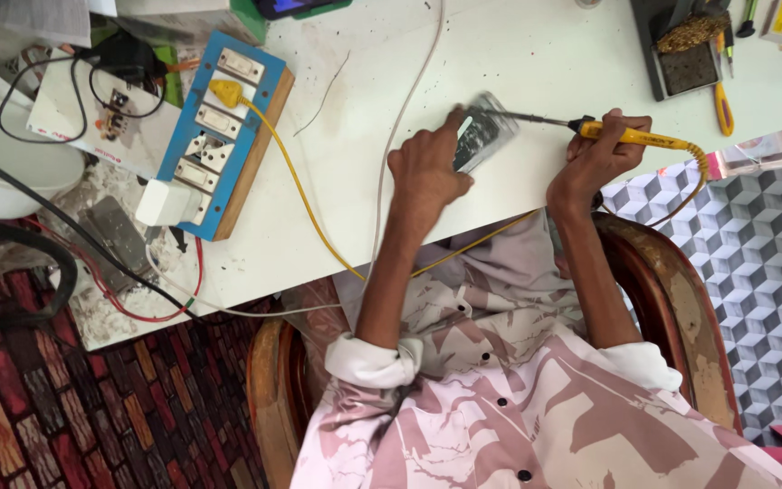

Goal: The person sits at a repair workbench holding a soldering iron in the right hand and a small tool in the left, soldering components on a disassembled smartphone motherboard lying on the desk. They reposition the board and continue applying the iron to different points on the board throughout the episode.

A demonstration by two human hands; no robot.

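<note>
On the white table [536, 54] lies a small dark circuit board or phone part [484, 133]. My left hand [427, 167] presses down on it with fingers spread, holding it still. In my right hand [596, 154] is a yellow-handled soldering iron [631, 137], whose thin metal tip reaches left to the top edge of the part. The iron's yellow cord [697, 167] loops off the table edge to the right.
A blue and wooden switch board [214, 131] with a yellow plug and white adapter sits at left. A black soldering stand with brass wool [688, 50] stands at top right. Loose cables cross the table; a wooden chair [672, 299] holds me.
</note>
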